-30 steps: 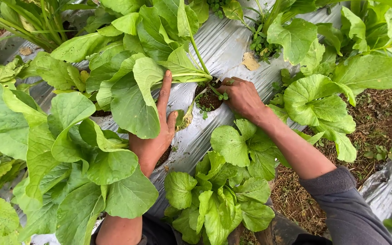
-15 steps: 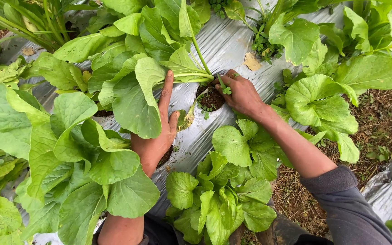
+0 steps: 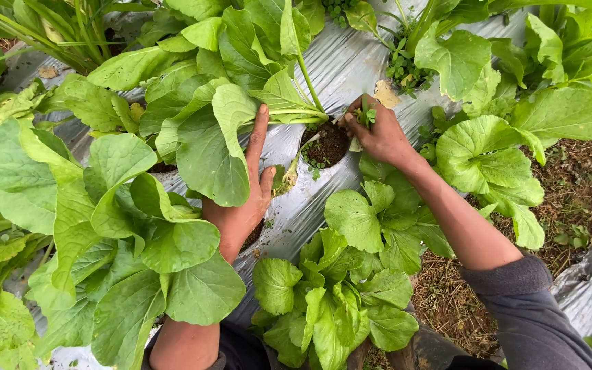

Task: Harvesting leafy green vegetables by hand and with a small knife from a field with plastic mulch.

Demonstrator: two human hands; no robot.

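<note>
Mulch sheet (image 3: pixel 351 62): silver plastic over the bed, under both hands, its planting hole (image 3: pixel 327 145) of dark soil just left of the right hand's pinch.
Leafy plants (image 3: pixel 207 137): broad leaves crowd the hole; left hand (image 3: pixel 244 205) lies flat, fingers spread, pressing them aside.
Right hand (image 3: pixel 378 130): fingers closed on small weeds (image 3: pixel 366 115).
Change: since a second ago the right hand has lifted slightly from the hole's rim, weeds pulled free.
In the way: leaf stalks (image 3: pixel 303 113) cross the hole.
</note>
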